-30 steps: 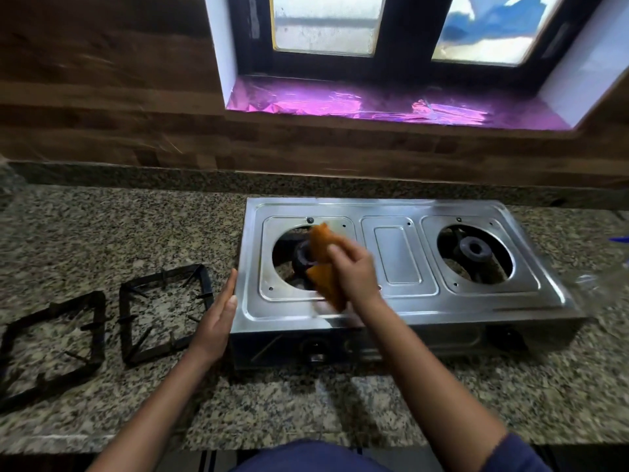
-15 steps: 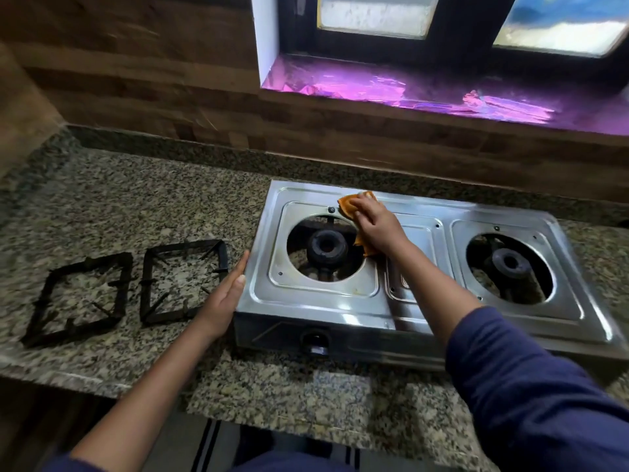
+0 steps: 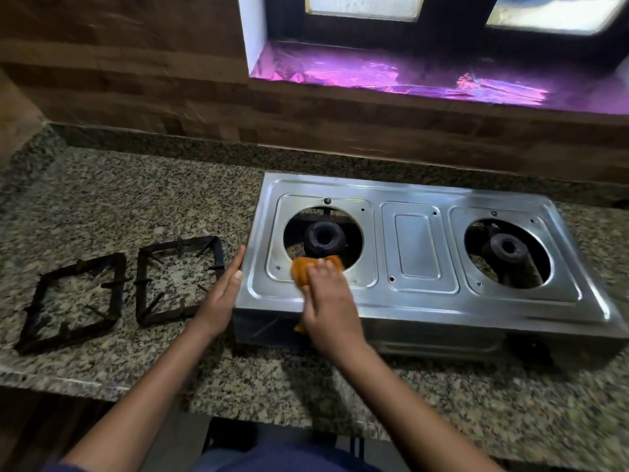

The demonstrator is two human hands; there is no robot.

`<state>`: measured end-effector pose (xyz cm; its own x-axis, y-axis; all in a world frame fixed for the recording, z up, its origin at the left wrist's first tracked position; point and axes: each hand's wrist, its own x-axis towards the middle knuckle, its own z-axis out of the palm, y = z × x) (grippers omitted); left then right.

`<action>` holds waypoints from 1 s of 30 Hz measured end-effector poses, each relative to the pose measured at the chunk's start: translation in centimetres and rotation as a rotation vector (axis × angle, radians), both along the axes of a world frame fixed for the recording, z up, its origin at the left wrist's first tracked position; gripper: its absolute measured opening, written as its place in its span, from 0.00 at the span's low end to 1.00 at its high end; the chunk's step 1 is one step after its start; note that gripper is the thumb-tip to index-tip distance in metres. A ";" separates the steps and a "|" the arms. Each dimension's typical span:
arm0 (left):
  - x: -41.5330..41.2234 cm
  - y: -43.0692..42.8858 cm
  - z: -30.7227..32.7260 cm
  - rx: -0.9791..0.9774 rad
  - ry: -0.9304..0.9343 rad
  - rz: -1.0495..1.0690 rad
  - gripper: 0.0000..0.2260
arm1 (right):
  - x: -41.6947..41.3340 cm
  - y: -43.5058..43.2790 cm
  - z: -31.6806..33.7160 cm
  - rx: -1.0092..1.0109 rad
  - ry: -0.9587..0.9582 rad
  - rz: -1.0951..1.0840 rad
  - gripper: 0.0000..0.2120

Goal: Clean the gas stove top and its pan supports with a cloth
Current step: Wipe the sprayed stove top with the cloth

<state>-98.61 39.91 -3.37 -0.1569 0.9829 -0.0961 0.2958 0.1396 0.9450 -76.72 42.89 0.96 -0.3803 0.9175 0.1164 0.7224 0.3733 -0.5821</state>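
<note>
A steel two-burner gas stove (image 3: 418, 253) sits on the granite counter, its pan supports taken off. My right hand (image 3: 328, 301) presses an orange cloth (image 3: 303, 272) on the front edge of the left burner's opening (image 3: 323, 238). My left hand (image 3: 224, 294) lies flat against the stove's left side, fingers together, holding nothing. Two black square pan supports (image 3: 178, 279) (image 3: 75, 301) lie side by side on the counter left of the stove. The right burner (image 3: 507, 248) is uncovered.
The speckled granite counter (image 3: 119, 206) runs left to a corner and ends at a front edge near me. Behind it rises a wooden backsplash (image 3: 136, 97), with a window sill lined in shiny purple foil (image 3: 408, 76) above the stove.
My right hand has drawn the cloth from the back right of the left burner opening to its front edge. The left hand stays against the stove's side. The camera has shifted.
</note>
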 end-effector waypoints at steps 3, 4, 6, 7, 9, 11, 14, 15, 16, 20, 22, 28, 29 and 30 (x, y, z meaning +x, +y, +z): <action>-0.4 -0.1 -0.2 0.000 -0.044 -0.037 0.24 | -5.1 -0.7 -0.2 0.026 -0.020 0.022 0.26; -0.5 -0.1 0.0 -0.006 -0.084 -0.042 0.21 | -6.5 -0.6 -0.1 0.032 -0.027 0.019 0.27; -0.8 -0.3 0.7 -0.049 -0.161 -0.024 0.16 | -9.2 -0.7 0.1 0.029 -0.043 0.024 0.27; -0.9 -0.5 1.0 -0.086 -0.212 -0.008 0.16 | -10.2 -0.9 0.2 0.021 -0.041 0.039 0.27; -1.2 -0.7 1.4 -0.148 -0.369 -0.013 0.21 | -11.6 -1.2 0.4 0.001 -0.013 0.067 0.27; -2.2 -0.8 1.6 -0.168 -0.481 -0.033 0.25 | -12.6 -1.7 0.6 0.004 0.020 0.066 0.25; -4.6 -0.2 1.0 -0.206 -0.545 0.017 0.29 | -12.5 -2.6 0.6 0.055 0.083 0.060 0.26; -5.8 0.0 0.9 -0.228 -0.523 0.025 0.30 | -12.7 -3.1 0.4 0.068 0.095 0.063 0.26; -6.6 0.1 1.0 -0.241 -0.490 0.024 0.31 | -12.5 -3.7 0.2 0.074 0.100 0.064 0.25; -10.8 0.1 1.1 -0.210 -0.379 0.015 0.29 | -13.5 -6.1 -0.6 0.103 0.153 0.103 0.22; -13.3 -0.2 1.4 -0.189 -0.342 0.048 0.30 | -15.0 -6.7 -0.8 0.017 0.245 0.136 0.21; -19.2 -2.9 1.0 -0.175 -0.236 0.308 0.14 | -20.0 -7.7 -2.4 -0.340 0.621 -0.180 0.11; -19.7 -3.4 0.6 -0.195 -0.239 0.342 0.12 | -20.4 -7.6 -2.8 -0.418 0.724 -0.280 0.11; -20.0 -4.0 0.4 -0.227 -0.228 0.359 0.12 | -20.6 -7.5 -3.3 -0.496 0.828 -0.378 0.11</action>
